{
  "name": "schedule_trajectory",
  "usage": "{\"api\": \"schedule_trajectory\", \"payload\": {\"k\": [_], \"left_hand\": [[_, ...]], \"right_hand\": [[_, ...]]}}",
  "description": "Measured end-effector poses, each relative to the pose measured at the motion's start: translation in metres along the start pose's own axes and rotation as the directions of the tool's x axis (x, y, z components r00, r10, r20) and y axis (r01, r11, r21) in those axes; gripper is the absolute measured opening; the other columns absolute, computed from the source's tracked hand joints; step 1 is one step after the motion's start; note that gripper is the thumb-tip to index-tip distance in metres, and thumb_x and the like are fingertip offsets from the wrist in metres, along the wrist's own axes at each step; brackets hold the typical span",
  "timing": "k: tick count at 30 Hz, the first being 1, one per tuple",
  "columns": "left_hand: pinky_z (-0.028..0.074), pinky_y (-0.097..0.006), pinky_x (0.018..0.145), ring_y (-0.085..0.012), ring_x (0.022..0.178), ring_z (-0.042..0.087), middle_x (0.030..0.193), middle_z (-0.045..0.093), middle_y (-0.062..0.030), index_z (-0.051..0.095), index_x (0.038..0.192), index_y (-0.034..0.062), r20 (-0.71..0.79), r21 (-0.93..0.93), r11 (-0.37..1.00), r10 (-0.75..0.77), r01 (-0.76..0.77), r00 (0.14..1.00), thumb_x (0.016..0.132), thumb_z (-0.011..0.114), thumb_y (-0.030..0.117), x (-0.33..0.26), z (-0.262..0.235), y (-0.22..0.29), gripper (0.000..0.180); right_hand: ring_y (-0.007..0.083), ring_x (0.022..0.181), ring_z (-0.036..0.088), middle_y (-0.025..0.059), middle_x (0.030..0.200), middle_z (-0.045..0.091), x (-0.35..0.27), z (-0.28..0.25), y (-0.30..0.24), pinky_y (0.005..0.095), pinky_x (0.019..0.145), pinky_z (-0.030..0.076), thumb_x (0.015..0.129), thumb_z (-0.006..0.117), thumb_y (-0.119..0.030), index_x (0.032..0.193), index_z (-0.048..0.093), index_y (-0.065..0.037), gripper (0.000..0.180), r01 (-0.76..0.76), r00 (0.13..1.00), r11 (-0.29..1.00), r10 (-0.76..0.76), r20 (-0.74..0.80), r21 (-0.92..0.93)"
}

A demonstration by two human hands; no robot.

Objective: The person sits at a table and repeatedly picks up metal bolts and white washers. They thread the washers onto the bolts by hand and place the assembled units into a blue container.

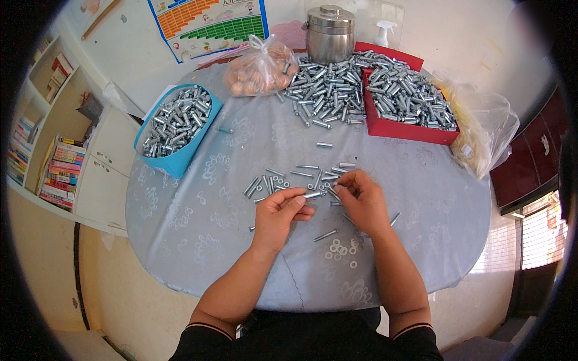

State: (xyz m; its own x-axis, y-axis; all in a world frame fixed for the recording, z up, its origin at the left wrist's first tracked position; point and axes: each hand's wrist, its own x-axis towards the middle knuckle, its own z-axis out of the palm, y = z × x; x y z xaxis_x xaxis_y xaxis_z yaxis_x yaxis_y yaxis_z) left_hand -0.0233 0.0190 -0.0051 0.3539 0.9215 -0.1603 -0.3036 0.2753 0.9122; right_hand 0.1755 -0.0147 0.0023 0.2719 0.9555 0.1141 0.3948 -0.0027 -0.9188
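My left hand [280, 212] pinches a silver metal sleeve bolt [311, 195] above the round table covered in a grey patterned cloth [198, 222]. My right hand [363, 200] is beside it, fingertips closed on a small metal part at the bolt's end. Loose bolts and sleeves [283, 177] lie scattered just beyond both hands. A cluster of small washers [340, 249] rests on the cloth under my right wrist.
A blue box [176, 161] full of bolts stands at the left. A red tray [402, 128] and a heap of bolts [322, 93] sit at the back, with a steel lidded pot [329, 36], plastic bags [259, 69], a bookshelf [57, 171] far left.
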Motion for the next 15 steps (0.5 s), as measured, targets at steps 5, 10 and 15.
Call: {"api": "schedule_trajectory", "payload": {"k": [5,10,15], "left_hand": [[0.058,-0.029,0.067,-0.0193,0.079,0.069,0.098,0.070,-0.0137,0.063,0.113,-0.0028,0.006,-0.012,1.000,0.006,-0.006,1.000,0.093,0.060,0.007,-0.0006,-0.0014,-0.0012,0.023],[0.058,-0.029,0.067,-0.0191,0.079,0.069,0.097,0.070,-0.0133,0.063,0.113,-0.0033,0.001,0.001,1.000,0.003,-0.003,1.000,0.093,0.061,0.007,-0.0001,-0.0006,-0.0013,0.023],[0.059,-0.029,0.067,-0.0191,0.078,0.069,0.097,0.070,-0.0132,0.064,0.112,-0.0037,0.019,0.015,1.000,0.007,-0.008,1.000,0.092,0.062,0.007,-0.0005,-0.0009,-0.0019,0.022]], "right_hand": [[0.0058,0.077,0.059,0.0014,0.087,0.067,-0.0076,0.0027,-0.0066,0.0221,0.067,0.048,0.084,0.070,-0.002,0.093,0.063,-0.002,0.011,-0.085,0.992,0.939,0.050,0.114,0.334],[0.0079,0.083,0.061,0.0032,0.094,0.067,-0.0083,0.0051,-0.0044,0.0234,0.075,0.050,0.082,0.072,0.001,0.092,0.063,-0.002,0.013,-0.078,0.995,0.885,0.042,0.089,0.458],[0.0088,0.084,0.062,0.0040,0.097,0.067,-0.0090,0.0069,-0.0053,0.0240,0.075,0.051,0.081,0.073,0.002,0.096,0.066,-0.001,0.016,-0.102,0.992,0.887,0.056,0.114,0.450]]}}
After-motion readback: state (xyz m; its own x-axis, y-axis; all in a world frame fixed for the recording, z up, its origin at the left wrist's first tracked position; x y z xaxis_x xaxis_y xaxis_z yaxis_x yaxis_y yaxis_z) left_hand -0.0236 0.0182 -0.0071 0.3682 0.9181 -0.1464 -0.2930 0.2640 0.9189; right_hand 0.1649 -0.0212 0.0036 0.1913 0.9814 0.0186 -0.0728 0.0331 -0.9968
